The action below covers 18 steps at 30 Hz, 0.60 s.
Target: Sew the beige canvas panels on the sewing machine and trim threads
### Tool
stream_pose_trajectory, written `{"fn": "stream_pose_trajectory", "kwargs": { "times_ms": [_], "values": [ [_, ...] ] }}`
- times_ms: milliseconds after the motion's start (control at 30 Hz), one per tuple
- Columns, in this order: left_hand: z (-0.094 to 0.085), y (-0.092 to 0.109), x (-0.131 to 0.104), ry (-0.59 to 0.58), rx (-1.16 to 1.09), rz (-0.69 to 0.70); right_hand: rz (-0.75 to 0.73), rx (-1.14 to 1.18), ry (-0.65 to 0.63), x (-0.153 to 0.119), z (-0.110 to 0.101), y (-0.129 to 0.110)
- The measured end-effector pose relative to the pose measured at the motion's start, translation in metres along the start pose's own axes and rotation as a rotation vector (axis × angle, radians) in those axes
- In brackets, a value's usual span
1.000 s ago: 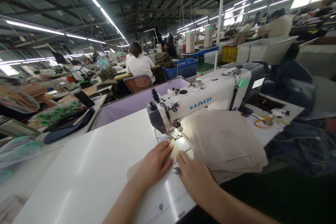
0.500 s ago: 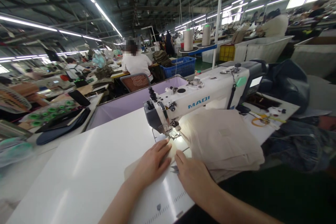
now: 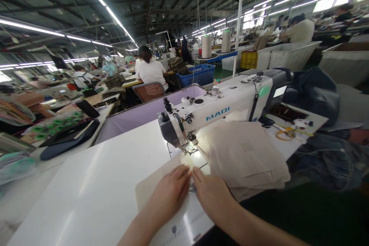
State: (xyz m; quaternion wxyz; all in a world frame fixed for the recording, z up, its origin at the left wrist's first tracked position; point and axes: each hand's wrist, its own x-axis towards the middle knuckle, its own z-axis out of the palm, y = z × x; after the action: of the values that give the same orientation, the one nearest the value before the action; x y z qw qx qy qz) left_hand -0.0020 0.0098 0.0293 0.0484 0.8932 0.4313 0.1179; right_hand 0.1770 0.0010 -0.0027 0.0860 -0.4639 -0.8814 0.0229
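A white sewing machine [image 3: 213, 113] stands on the white table, its lamp lighting the needle area. A flat beige fabric piece [image 3: 148, 184] runs from the left up to the presser foot. My left hand [image 3: 173, 184] lies over that piece with its fingers drawn together, pinching its edge just in front of the foot. Right beside it, my right hand [image 3: 211, 190] has thumb and fingers closed at the same edge; a small dark metal tool shows partly beneath this hand. Folded beige cloth [image 3: 245, 153] is piled right of the needle.
Yellow-handled scissors [image 3: 285, 133] lie at the table's right end. Behind the machine are a purple-lined bin [image 3: 127, 123], a blue basket [image 3: 198, 75] and two thread cones. A person in white sits farther back. Dark cloth and denim hang at the right.
My left hand has drawn back from the presser foot toward me, and its spread fingers have closed on the fabric edge. More of the beige piece shows. My right hand has barely moved.
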Motion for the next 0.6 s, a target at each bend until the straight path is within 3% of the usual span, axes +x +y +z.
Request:
{"fn": "stream_pose_trajectory", "kwargs": {
  "times_ms": [233,600],
  "values": [
    [-0.002,-0.009,-0.006,-0.001,0.015,0.044,0.015,0.025,-0.045,0.004,-0.004,0.002],
    [-0.007,-0.032,0.014,0.023,-0.029,0.027,0.071,0.056,-0.069,0.027,-0.017,0.004]
  ]
}}
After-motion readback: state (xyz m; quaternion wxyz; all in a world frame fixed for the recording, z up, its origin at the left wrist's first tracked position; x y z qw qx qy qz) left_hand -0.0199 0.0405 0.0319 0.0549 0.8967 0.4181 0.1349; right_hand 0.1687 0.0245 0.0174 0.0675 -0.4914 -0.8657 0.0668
